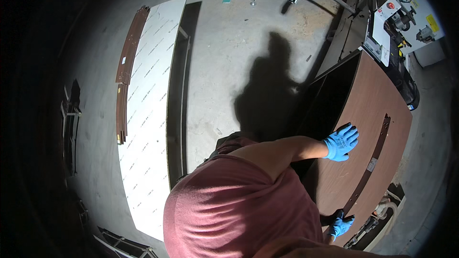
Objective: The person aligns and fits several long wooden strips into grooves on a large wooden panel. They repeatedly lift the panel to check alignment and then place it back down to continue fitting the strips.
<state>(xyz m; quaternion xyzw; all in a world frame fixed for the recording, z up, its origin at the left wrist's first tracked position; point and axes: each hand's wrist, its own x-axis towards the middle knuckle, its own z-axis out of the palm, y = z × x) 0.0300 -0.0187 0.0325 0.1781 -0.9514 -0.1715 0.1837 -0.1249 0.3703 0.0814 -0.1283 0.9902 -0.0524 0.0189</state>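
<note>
A blue-gloved right hand point(341, 226) pinches the near end of a dark brown edging strip point(369, 167) lying along a wood-grain panel point(356, 114). Farther up, the gloved left hand point(340, 142) rests flat on the panel, fingers spread, gripping nothing. Across the concrete floor point(229, 67), a long white board point(148, 114) carries more brown strips point(128, 57).
</note>
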